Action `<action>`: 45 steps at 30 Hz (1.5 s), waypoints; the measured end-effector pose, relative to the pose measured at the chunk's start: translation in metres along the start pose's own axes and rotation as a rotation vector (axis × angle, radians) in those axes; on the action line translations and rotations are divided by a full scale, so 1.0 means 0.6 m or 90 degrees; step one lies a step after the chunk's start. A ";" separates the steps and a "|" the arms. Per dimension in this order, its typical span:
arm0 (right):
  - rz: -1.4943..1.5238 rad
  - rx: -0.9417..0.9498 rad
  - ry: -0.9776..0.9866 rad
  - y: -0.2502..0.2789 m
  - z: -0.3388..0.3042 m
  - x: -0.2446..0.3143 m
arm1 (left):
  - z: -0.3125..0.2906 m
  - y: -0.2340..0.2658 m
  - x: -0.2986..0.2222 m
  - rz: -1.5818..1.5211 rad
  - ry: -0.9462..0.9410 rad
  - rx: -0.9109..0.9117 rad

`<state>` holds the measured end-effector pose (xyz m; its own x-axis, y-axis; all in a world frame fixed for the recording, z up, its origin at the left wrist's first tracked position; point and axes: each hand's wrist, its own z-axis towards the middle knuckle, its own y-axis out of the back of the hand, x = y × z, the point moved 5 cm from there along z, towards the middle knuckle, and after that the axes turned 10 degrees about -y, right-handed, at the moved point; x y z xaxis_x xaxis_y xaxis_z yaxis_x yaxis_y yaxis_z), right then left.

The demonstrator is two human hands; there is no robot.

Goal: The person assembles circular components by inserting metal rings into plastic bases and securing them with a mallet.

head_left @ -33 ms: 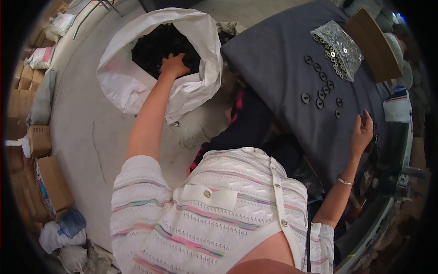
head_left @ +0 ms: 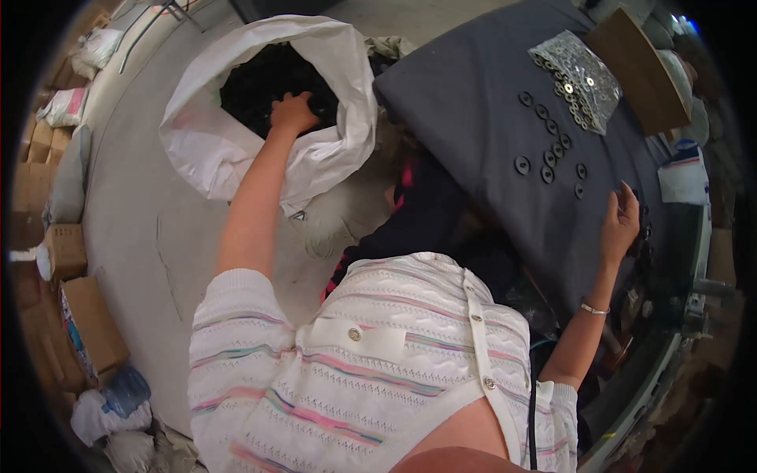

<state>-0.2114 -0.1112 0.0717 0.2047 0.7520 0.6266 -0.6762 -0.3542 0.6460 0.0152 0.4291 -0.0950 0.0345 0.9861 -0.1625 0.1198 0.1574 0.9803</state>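
Observation:
My left hand (head_left: 294, 113) is down inside the mouth of a large white sack (head_left: 352, 79), on a heap of small black parts (head_left: 264, 87). Its fingers are apart and bent a little over the heap; I see nothing clearly gripped. Over the right side of a grey cloth-covered table (head_left: 465, 87), my right hand (head_left: 620, 225) has its fingers apart and no visible object in them. Black discs with centre holes (head_left: 548, 174) lie scattered on the cloth to its left. Beyond them is a clear plastic bag (head_left: 587, 75) of pale metal rings, some spilling out (head_left: 579, 110).
A brown cardboard piece (head_left: 643, 79) stands at the table's far right, near a white bag (head_left: 684, 181). A green metal frame (head_left: 670, 347) runs along the right. Boxes (head_left: 95, 323), sacks (head_left: 67, 177) and a blue water jug (head_left: 126, 392) line the floor's left side.
The whole view has shifted slightly. The fingers of my left hand look a little closer together on the black parts. My right hand stays nearly in place above the cloth.

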 end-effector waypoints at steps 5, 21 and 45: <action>0.055 0.063 0.026 -0.034 -0.032 0.036 | 0.030 -0.024 0.064 -0.032 -0.034 -0.113; -0.181 0.220 0.402 -0.214 -0.089 0.107 | -0.097 0.135 -0.169 -1.169 -0.235 -0.034; -0.118 0.186 0.298 -0.263 -0.043 0.162 | -0.024 0.076 -0.425 -0.434 -0.661 -0.206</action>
<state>-0.1030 0.0321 0.0196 -0.0790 0.9581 0.2754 -0.4224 -0.2824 0.8613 -0.0024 0.1858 -0.0075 0.8329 0.2206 -0.5075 0.1784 0.7611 0.6236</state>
